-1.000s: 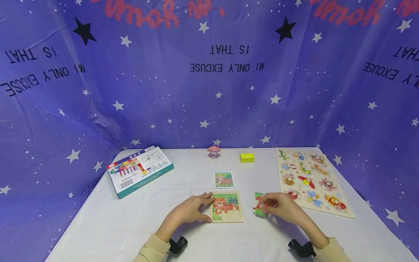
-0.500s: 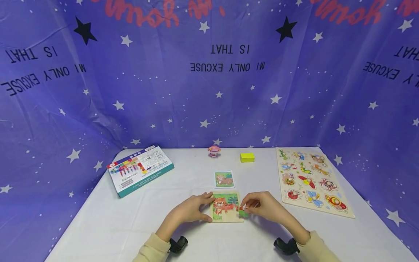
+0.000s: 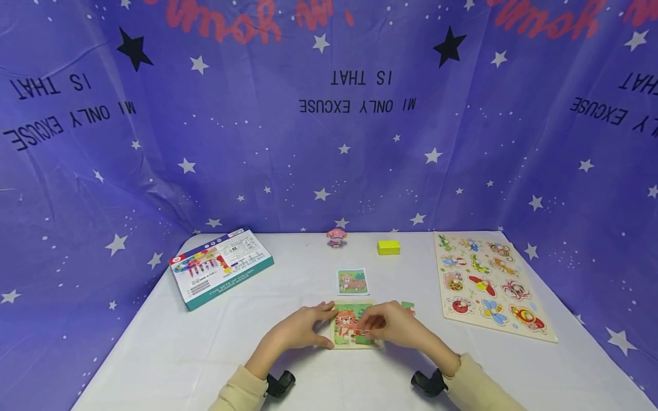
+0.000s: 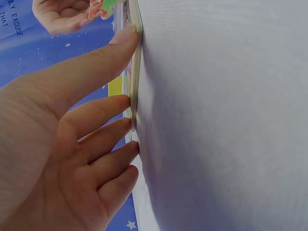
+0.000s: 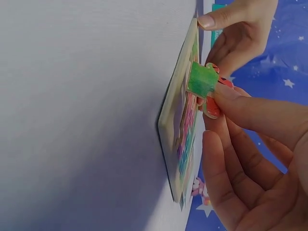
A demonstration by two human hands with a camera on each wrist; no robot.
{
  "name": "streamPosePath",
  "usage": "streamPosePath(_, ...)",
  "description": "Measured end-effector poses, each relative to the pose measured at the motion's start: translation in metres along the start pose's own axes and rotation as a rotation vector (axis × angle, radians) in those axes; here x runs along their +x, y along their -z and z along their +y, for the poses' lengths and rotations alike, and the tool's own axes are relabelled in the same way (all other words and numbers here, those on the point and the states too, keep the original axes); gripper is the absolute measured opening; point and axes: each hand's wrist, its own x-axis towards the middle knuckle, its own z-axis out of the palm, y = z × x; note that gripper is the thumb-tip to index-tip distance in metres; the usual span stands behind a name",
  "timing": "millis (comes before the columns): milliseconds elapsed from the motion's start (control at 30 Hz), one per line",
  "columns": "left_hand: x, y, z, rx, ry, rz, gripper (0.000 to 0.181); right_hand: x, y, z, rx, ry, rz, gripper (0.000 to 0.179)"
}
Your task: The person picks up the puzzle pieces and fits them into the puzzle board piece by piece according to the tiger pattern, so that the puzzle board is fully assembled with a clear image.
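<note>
A wooden jigsaw tray (image 3: 341, 346) with a partly filled red tiger picture lies flat on the table. My left hand (image 3: 302, 328) touches its left edge, fingers spread and thumb at the near corner. Above the tray's near right part, my right hand (image 3: 394, 325) pinches a green and red puzzle piece (image 5: 202, 81) between thumb and fingers. The piece is tilted over the tray in the right wrist view; part of it is covered by the thumb. Just right of the tray lies another puzzle piece (image 3: 408, 306), mostly hidden behind the right hand.
A tiger picture card (image 3: 352, 282) lies beyond the tray. Farther back stand a pink figurine (image 3: 336, 237) and a yellow block (image 3: 388, 247). A boxed toy set (image 3: 221, 268) is at left, an insect peg puzzle board (image 3: 492, 285) at right. A purple curtain (image 3: 319, 165) surrounds the table.
My right hand has moved left from beside the tray to above it, carrying the puzzle piece; another piece stays behind on the table. The left hand keeps its place at the tray's edge.
</note>
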Motion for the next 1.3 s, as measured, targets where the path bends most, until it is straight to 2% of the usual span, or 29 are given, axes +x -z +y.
streamPosePath(433,0.000,0.000,0.000,0.013,0.005,0.003,0.073,0.014,-0.012,0.004,-0.042,-0.005,0.003,0.011)
streamPosePath(733,0.001,-0.001,-0.002,0.015,-0.003,0.007,0.073,0.017,-0.013,0.000,-0.083,-0.027,-0.002,0.011)
streamPosePath(1000,0.001,-0.003,-0.003,0.015,0.004,0.005,0.073,0.019,-0.012,0.003,-0.107,-0.050,-0.039,0.012)
streamPosePath(1300,0.001,-0.003,-0.003,0.011,0.004,0.008,0.073,0.020,-0.012,0.006,-0.093,-0.066,-0.027,0.013)
